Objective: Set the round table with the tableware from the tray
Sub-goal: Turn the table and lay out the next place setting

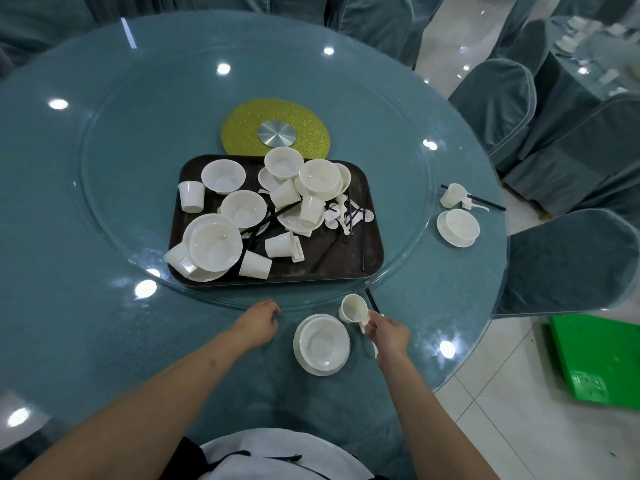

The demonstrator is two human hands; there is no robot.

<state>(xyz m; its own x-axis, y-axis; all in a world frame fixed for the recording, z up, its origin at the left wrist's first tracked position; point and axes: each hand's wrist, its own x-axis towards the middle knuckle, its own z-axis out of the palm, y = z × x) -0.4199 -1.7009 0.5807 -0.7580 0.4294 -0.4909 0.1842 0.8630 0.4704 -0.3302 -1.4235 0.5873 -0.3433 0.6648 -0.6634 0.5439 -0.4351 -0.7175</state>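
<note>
table: round table (104, 341), teal cloth under glass, glass turntable on top
tray: dark tray (372, 244) on turntable, table centre toward 6 o'clock, piled with white bowls, cups, saucers, spoons, black chopsticks
near setting: bowl on plate (322, 344) at 6 o'clock edge; cup (353, 308) tipped on its side just past it at 1 o'clock
right hand: right hand (388, 334) beside the bowl, fingers pinched on a small white piece next to the cup; cannot tell what it is
left hand: left hand (259, 322) at turntable rim, fingers loosely curled, holds nothing
second setting: bowl on saucer (458, 227), cup, spoon, chopsticks at 3 o'clock
surroundings: covered chairs (568, 265), green crate (599, 362) on floor
</note>
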